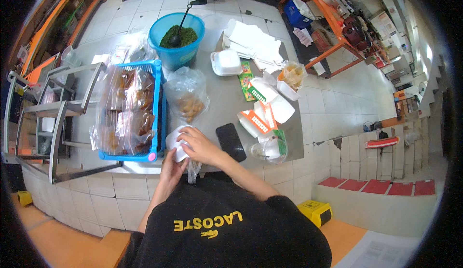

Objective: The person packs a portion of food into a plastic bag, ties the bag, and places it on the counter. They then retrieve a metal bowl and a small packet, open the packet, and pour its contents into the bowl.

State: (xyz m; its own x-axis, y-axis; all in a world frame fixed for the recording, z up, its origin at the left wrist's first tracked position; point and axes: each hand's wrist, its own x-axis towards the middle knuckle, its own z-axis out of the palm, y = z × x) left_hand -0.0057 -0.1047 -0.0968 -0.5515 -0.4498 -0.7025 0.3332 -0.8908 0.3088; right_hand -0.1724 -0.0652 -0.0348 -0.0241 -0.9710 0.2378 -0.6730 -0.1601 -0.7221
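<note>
Between both hands is a small white container (174, 135), apparently a foam food box. My left hand (173, 170) holds it from below at its near side. My right hand (199, 145) lies across its top and right side with the fingers bent over it. A crumpled clear plastic bag (194, 172) hangs at the table's edge just under my hands; its contents are hard to see. Beyond the container, a clear plastic bag of brown fried-looking pieces (190, 108) rests on the metal tabletop (220, 109). Right of my right hand lies a black smartphone (230, 142).
On the left stands a blue plastic basket (158, 101) of bagged brown food, beside a metal rack (58, 130). A blue bucket (173, 56) holds green crumbs and a black ladle (175, 39). To the right are a closed foam box (226, 62), paper trays (255, 121) and a plastic cup (266, 150).
</note>
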